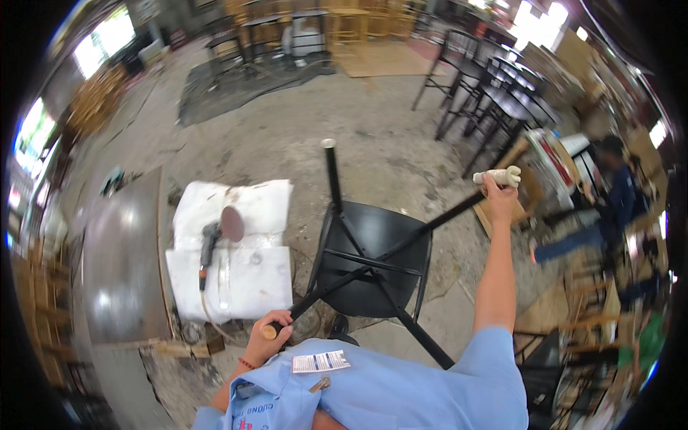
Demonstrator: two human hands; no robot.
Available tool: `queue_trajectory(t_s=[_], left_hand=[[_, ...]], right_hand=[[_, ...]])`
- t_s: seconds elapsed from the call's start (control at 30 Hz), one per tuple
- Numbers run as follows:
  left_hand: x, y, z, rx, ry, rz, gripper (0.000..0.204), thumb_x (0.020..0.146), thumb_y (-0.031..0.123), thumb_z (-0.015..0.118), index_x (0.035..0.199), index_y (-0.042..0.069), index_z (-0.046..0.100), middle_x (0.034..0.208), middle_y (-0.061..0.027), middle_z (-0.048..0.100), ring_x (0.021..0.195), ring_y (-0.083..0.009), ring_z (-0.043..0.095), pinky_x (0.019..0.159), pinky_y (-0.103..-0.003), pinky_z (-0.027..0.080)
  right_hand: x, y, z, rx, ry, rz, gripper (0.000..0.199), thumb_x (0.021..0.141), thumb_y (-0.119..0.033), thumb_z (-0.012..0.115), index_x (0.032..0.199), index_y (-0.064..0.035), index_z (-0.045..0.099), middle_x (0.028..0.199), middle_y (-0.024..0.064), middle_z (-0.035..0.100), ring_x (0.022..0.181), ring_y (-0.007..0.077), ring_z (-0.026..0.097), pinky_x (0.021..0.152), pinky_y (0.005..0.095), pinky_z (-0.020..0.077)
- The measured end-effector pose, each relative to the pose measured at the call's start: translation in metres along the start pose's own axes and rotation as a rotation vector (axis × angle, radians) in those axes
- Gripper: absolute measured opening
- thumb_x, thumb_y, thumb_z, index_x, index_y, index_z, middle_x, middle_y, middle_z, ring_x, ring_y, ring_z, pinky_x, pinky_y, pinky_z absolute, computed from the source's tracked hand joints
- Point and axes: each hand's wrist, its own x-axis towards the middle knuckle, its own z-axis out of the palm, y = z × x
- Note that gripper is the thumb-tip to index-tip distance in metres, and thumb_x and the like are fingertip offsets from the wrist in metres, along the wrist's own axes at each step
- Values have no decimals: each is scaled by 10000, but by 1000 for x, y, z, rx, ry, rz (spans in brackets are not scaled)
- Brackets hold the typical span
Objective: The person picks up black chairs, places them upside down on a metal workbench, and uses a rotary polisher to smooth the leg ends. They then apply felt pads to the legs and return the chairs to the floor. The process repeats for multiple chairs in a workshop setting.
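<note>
In front of me a black wooden stool (345, 276) is tipped over, its crossed legs and braces turned toward me. My left hand (269, 337) is closed around the near-left leg, close to its pale bare wood end. My right hand (497, 197) is raised at the far-right leg's end, closed on a cream-coloured rolled bundle (494, 177) whose exact kind I cannot make out. Whether those fingers also grip the leg is not clear. Another leg points away from me and shows a pale end; the near-right leg runs toward my shirt.
White padding (269, 276) on the left bears a disc sander (213, 244) with a hose. Beside it lies a brown board (122, 265). Black bar stools (494, 93) stand far right, near a seated person (609, 201). A dark mat (222, 89) covers floor at the back.
</note>
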Motion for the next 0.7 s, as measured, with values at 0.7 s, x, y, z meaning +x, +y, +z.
queue_trajectory(t_s=[0.7], left_hand=[[-9,-1,8,-123,95,-26,173,831,94,722,915,60,575,999,-63,655,1072,-205,613,958,-338,466]], right_hand=[[-12,-77,312,-368,-626,-163,468,743,-292,781,1032,58,670,967,211,717,927,352,697,810,424,528]])
